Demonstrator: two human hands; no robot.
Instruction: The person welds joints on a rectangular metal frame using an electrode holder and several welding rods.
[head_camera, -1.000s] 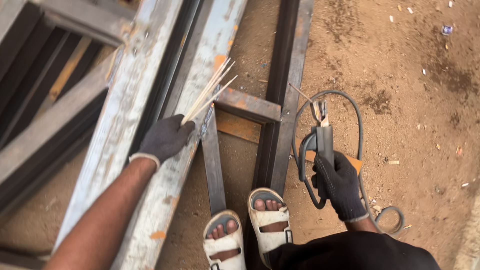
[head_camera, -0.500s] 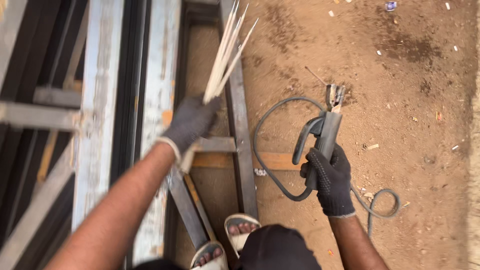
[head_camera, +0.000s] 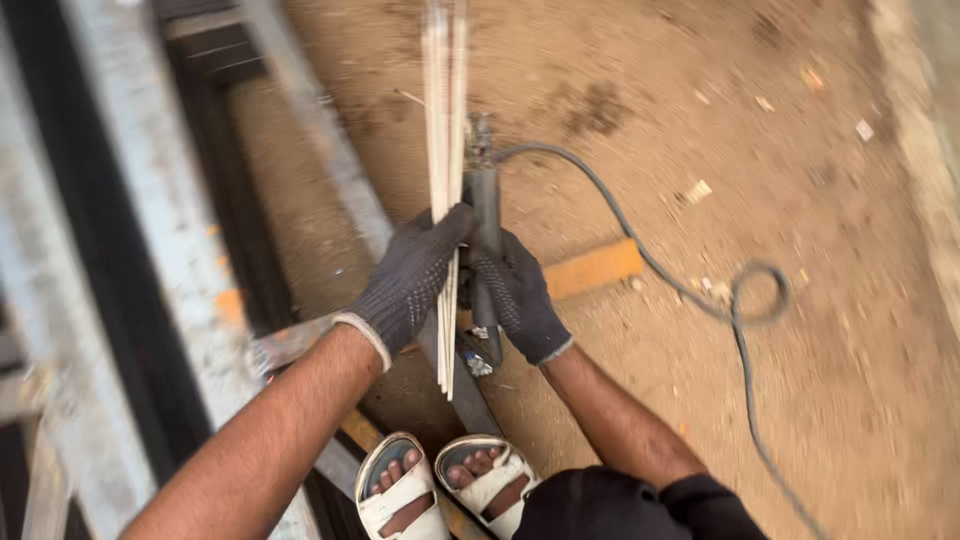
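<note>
fingers of the gloved left hand pinch a bundle of pale welding rods, long axis running away from the body, touching the grey electrode holder that the gloved right hand grips, cable trailing right over the dirt.

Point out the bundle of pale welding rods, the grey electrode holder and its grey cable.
Bundle of pale welding rods (head_camera: 444, 110), head view, upper shafts.
Grey electrode holder (head_camera: 486, 205), head view, body.
Grey cable (head_camera: 640, 245), head view, mid-run.
</note>
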